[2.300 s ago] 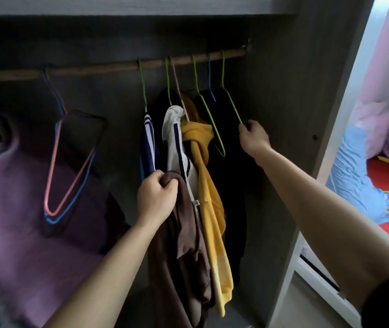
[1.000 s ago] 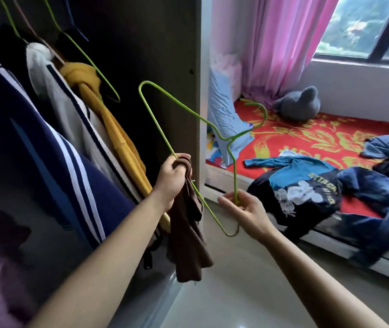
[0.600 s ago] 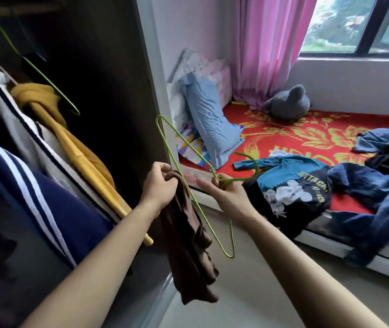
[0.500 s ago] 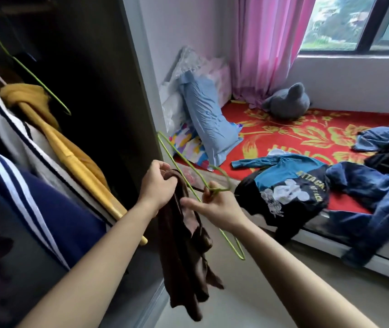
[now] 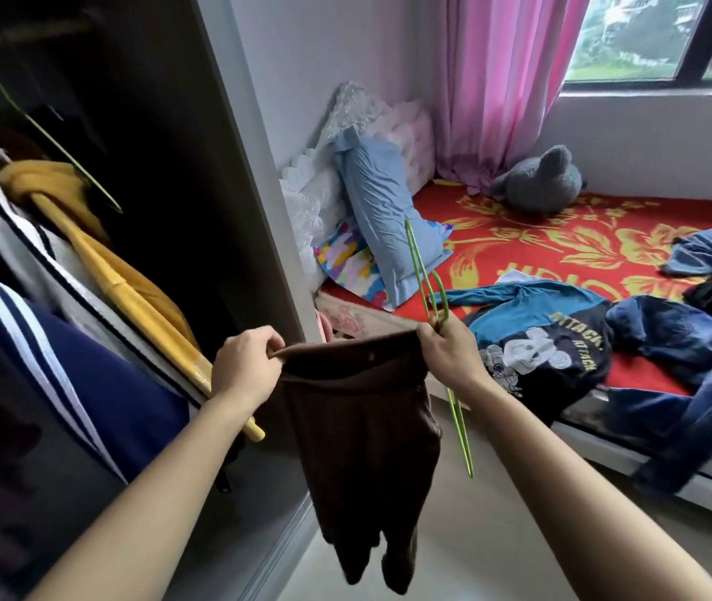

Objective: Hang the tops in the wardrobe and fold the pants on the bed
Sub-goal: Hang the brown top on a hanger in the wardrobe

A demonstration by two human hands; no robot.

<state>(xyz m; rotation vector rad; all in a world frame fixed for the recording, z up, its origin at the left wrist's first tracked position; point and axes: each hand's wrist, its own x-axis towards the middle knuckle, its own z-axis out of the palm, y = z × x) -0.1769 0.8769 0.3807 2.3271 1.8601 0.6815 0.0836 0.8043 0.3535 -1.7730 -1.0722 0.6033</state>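
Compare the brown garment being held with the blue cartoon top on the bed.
The brown garment is plain; the blue cartoon top bears a printed figure and yellow lettering. The brown garment hangs in the air, gripped by the left hand and right hand; the blue cartoon top lies rumpled on the bed. Neither is folded.

Pink curtain [image 5: 493, 80], hung left of a dark-framed window [image 5: 666, 36]. Grey plush toy [image 5: 536, 180], laid just below the curtain hem. Blue pillow [image 5: 380, 210], propped against a white lace-edged pillow [image 5: 315, 197]. Multicoloured cloth [image 5: 345, 262], tucked beneath the blue pillow. Pale floor [image 5: 519, 535].
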